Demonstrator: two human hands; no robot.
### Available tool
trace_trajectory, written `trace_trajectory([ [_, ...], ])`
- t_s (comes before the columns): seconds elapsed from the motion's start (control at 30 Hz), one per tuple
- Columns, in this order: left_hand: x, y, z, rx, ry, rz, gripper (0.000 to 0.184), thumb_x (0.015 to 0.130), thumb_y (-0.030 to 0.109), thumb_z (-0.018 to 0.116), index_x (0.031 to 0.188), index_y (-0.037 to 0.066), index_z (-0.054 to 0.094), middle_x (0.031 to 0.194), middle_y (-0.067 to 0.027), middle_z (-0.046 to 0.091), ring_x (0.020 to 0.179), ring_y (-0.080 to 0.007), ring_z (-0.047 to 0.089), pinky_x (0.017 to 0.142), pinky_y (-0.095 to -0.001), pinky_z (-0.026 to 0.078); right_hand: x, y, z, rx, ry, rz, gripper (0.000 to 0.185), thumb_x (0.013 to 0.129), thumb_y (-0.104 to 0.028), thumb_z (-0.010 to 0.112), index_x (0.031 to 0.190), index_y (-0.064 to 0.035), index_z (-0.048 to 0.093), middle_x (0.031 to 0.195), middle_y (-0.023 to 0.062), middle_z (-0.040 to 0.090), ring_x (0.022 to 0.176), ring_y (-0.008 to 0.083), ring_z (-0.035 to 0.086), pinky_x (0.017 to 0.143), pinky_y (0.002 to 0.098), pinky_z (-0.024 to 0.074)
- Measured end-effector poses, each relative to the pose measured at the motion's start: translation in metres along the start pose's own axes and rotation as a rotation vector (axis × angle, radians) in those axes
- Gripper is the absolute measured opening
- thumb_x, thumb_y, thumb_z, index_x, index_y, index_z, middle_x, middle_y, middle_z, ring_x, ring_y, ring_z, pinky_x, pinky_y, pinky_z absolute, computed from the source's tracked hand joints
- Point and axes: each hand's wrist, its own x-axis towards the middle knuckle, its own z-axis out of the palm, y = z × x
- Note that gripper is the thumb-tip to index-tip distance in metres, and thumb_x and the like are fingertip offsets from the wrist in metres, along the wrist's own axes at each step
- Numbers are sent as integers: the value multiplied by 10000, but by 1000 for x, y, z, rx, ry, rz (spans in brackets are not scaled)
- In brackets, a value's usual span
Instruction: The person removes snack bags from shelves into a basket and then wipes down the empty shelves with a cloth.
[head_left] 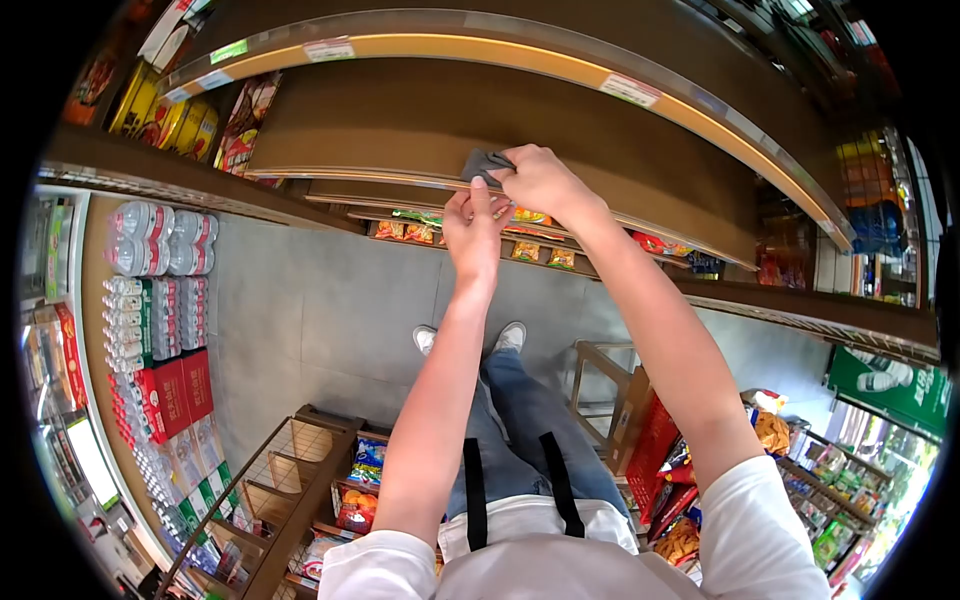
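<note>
A dark grey cloth (pixel 484 165) is bunched at the front edge of a brown shelf (pixel 390 125). My right hand (pixel 548 185) grips it from the right, fingers closed over its folds. Just below the shelf's lip is my left hand (pixel 474 232), loosely curled with the fingers apart. One of its raised fingertips meets the lower edge of the cloth, and nothing shows in its palm. The side of the cloth against the shelf is hidden.
An upper shelf (pixel 450 30) with price tags overhangs the hands. Snack packets (pixel 530 250) line a lower shelf. Bottled water packs (pixel 140 240) stand at left. Behind me are a wire rack (pixel 285 460), a wooden step stool (pixel 625 400) and a red basket (pixel 652 450) with snacks.
</note>
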Motion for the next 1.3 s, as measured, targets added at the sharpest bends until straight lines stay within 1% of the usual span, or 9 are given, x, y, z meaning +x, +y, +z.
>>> trace_trajectory([
  [0.3,-2,13,7,106,56,-65,449,1006,309,481,1032,-140,469,1005,-190,545,963,-268,631,857,-388,593,-20,42,-52,-125,-132,82,379,898,-345,612,1054,-5,674,939,187,697,836,285,651,780,382,484],
  [0.37,-2,9,5,113,39,-62,471,1003,324,484,1037,-145,463,1015,-195,541,980,-271,623,859,-388,594,-35,55,-75,-48,-204,192,351,888,-341,606,1070,-51,686,1039,200,674,977,334,643,847,410,485],
  [0.73,-36,-29,52,85,-3,-39,532,958,371,575,1123,-109,415,1004,-177,561,952,-258,626,777,-375,601,-44,64,-61,-53,-82,193,363,873,-278,616,1100,1,664,1064,252,652,1023,377,625,866,404,487],
  [0.8,-39,-42,62,105,-64,-29,454,951,328,601,1080,-78,444,956,-154,596,926,-237,639,761,-354,601,-42,69,-53,-58,21,150,321,886,-260,616,1007,33,665,853,203,688,787,276,673,725,379,495],
  [0.9,-37,-48,63,75,-22,-10,419,957,309,592,1040,-79,460,948,-152,596,922,-225,645,760,-346,602,-50,70,-54,5,41,132,304,882,-237,619,975,50,658,772,187,676,716,244,670,669,374,487],
  [1.03,-37,-45,64,157,-2,-20,405,963,302,581,997,-87,472,921,-136,588,893,-217,653,757,-348,607,-74,93,-79,-52,57,109,321,895,-279,604,1010,16,654,853,208,672,790,300,646,722,412,474],
  [1.07,-38,-44,66,168,11,-17,410,962,305,581,1003,-84,460,889,-124,576,876,-207,649,754,-346,609,-82,106,-87,-52,80,130,345,882,-311,584,1045,-17,663,973,240,664,943,362,641,814,424,492],
  [1.17,-39,-45,65,141,-6,-19,413,960,305,584,1032,-69,425,920,-127,558,860,-209,642,752,-348,611,-109,116,-115,75,54,366,320,870,-281,608,1057,-27,665,976,240,662,950,392,622,825,417,485],
  [1.3,-46,-47,74,90,45,-32,431,948,312,606,1069,-40,389,974,-138,543,858,-210,634,749,-360,611,-108,124,-107,23,118,278,322,843,-247,625,1054,-7,667,984,252,659,976,401,615,853,418,481],
])
